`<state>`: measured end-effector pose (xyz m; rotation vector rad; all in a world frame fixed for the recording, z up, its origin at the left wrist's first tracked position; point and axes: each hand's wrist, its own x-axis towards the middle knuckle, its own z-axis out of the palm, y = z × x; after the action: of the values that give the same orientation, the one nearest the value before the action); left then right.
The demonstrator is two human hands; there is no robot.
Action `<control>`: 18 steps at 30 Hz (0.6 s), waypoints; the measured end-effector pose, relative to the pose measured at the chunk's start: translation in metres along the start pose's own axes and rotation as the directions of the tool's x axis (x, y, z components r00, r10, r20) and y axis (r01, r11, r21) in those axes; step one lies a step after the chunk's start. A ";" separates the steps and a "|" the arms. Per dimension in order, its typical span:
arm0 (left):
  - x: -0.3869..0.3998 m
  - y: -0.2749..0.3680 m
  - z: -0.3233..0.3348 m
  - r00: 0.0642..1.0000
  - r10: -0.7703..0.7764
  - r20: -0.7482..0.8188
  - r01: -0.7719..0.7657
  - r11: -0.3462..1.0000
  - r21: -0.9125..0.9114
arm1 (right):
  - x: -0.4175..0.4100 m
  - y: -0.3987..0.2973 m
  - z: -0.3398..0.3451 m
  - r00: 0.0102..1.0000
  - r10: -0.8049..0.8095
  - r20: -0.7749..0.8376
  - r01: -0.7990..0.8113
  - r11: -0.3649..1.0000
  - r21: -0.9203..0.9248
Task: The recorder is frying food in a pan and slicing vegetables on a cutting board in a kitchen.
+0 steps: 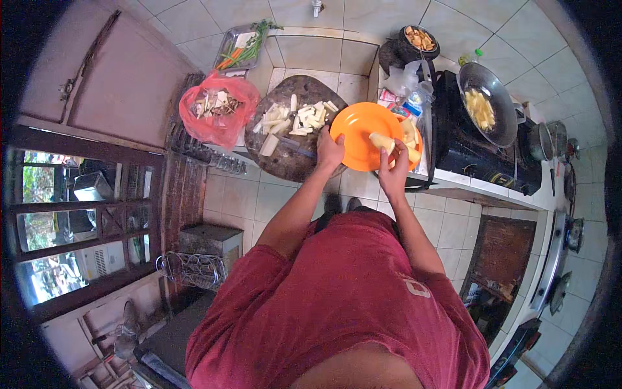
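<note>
My left hand (330,150) grips the left rim of an orange plate (362,124), its thumb on top. Over the plate's right side, my right hand (394,167) pinches a pale peeled root piece (382,142). Partly under the plate, an orange bowl (418,163) holds more pale pieces (410,132). To the left lies a round dark cutting board (272,167) with many cut pale sticks (311,117) on it. A knife blade (296,147) rests among them, its handle hidden near my left hand. One larger block (269,145) sits near the board's front.
A red plastic bag (221,131) holds peelings. Behind it, a tray (243,61) carries carrots and greens. At right, a wok (500,107) with pale sticks in oil stands on a black gas stove (478,160). Packets (413,107) and a pot (408,51) of cut pieces stand between.
</note>
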<state>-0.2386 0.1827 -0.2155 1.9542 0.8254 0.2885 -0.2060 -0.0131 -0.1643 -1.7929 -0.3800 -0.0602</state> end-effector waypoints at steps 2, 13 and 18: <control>-0.003 0.004 -0.002 1.000 0.018 -0.020 -0.017 1.000 0.023 | 0.002 -0.010 0.000 1.000 -0.016 0.001 0.016 0.998 -0.058; -0.006 -0.005 -0.006 0.990 0.080 -0.120 -0.063 0.989 0.138 | 0.016 -0.030 -0.003 0.942 -0.302 0.146 0.335 0.874 -0.351; -0.010 0.001 -0.010 0.978 0.123 -0.166 -0.101 0.986 0.135 | 0.025 -0.031 -0.002 0.935 -0.274 0.224 0.331 0.899 -0.285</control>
<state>-0.2502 0.1829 -0.2080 2.1203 0.8638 0.4907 -0.1913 -0.0031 -0.1286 -2.0500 -0.8194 -0.1908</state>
